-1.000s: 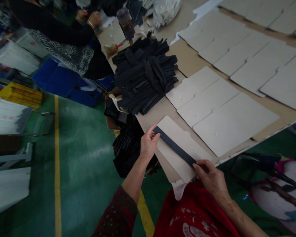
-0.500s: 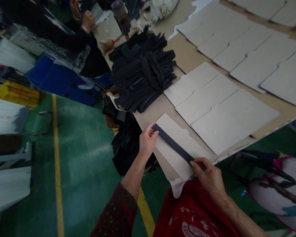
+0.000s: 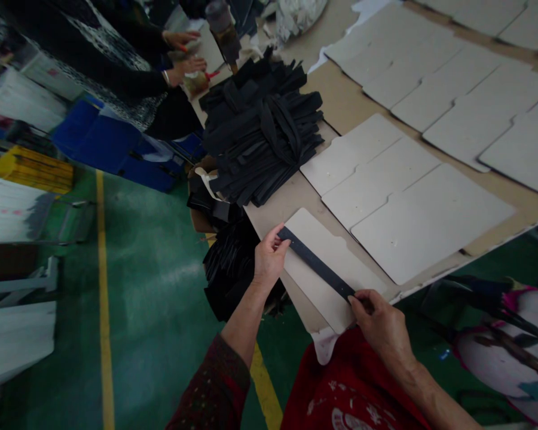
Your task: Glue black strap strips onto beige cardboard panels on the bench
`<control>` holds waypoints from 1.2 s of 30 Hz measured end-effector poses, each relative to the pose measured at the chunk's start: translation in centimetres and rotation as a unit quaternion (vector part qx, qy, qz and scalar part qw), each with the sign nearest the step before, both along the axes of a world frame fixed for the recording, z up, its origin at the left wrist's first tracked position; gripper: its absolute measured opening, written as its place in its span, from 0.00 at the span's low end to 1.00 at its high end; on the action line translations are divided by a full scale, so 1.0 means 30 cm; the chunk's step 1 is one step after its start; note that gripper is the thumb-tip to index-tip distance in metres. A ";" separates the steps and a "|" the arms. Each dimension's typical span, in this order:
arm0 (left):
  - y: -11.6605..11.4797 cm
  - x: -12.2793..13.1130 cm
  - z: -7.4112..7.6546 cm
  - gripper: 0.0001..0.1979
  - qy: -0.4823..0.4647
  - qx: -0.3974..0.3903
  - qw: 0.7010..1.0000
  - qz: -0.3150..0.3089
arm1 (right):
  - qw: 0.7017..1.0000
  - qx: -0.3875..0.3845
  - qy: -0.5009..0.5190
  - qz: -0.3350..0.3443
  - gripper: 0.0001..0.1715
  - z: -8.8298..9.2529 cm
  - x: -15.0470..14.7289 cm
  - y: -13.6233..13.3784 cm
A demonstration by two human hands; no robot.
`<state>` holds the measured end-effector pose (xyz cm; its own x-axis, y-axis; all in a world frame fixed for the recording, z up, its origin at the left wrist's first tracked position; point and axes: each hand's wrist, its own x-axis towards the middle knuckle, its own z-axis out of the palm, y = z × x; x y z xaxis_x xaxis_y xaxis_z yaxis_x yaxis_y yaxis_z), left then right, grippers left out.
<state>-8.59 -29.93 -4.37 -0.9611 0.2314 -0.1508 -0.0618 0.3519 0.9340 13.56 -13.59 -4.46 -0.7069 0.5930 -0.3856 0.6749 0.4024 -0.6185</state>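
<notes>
A black strip [image 3: 317,265] lies diagonally across a pale board [image 3: 336,254] at the table's near corner. Its upper left end is pinched between the thumb and fingers of my left hand [image 3: 269,257]. At the lower right end, my right hand [image 3: 381,319] grips the strip between thumb and fingertips. Both hands rest at the board's edges. Just beyond lie several overlapping pale boards [image 3: 394,185], and a tied pile of black strips [image 3: 264,131] sits at the table's left edge.
More pale boards [image 3: 466,89] cover the far right of the table. Across the left corner, a person's hands [image 3: 186,65] are near a container with a red-tipped tool. A box of black pieces [image 3: 210,206] stands below the left edge. A pink-edged seat [image 3: 497,358] is at right.
The view has shifted slightly. My hands still hold the strip's two ends in nearly the same place. The other person's hands have come down towards the table and spread flat.
</notes>
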 end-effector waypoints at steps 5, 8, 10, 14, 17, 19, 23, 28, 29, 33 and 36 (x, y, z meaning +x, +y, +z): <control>0.000 0.005 0.007 0.23 0.005 0.002 1.000 0.004 | 0.973 0.165 -0.078 0.142 0.15 0.028 0.002 -0.010; -0.016 0.022 0.014 0.23 0.010 0.029 1.000 0.000 | 0.950 0.205 -0.130 0.195 0.15 0.054 0.000 -0.007; -0.036 0.039 0.018 0.24 0.023 0.038 0.999 0.000 | 0.946 0.196 -0.152 0.207 0.15 0.061 -0.001 -0.003; -0.088 0.066 0.026 0.18 0.066 0.017 0.998 -0.001 | 0.949 0.181 -0.159 0.204 0.16 0.046 0.001 -0.001; -0.108 0.066 0.033 0.13 0.083 0.019 0.996 -0.016 | 0.952 0.163 -0.158 0.203 0.16 0.033 0.004 -0.003; -0.103 0.053 0.032 0.13 0.080 0.011 0.996 -0.022 | 0.953 0.157 -0.161 0.204 0.16 0.027 0.008 -0.002; -0.056 0.009 -0.003 0.15 0.038 -0.024 0.999 -0.008 | 0.953 0.151 -0.163 0.207 0.18 -0.001 0.024 0.001; -0.007 -0.031 -0.051 0.17 -0.006 -0.030 1.000 -0.005 | 0.955 0.146 -0.158 0.206 0.20 -0.049 0.054 0.001; -0.004 -0.034 -0.054 0.18 -0.008 -0.035 0.999 -0.004 | 0.955 0.144 -0.159 0.205 0.20 -0.052 0.057 0.000; 0.003 -0.039 -0.050 0.18 -0.015 -0.053 0.999 -0.002 | 0.954 0.144 -0.158 0.212 0.21 -0.042 0.053 0.003; 0.011 -0.042 -0.052 0.18 -0.013 -0.066 0.998 0.000 | 0.952 0.141 -0.159 0.219 0.21 -0.028 0.045 0.016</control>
<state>-9.84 -29.61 -5.92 -0.9566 0.2078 -0.2044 -0.0850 0.4721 0.8774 14.92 -13.11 -5.31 -0.7849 0.3793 -0.4900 0.5384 0.8089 -0.2362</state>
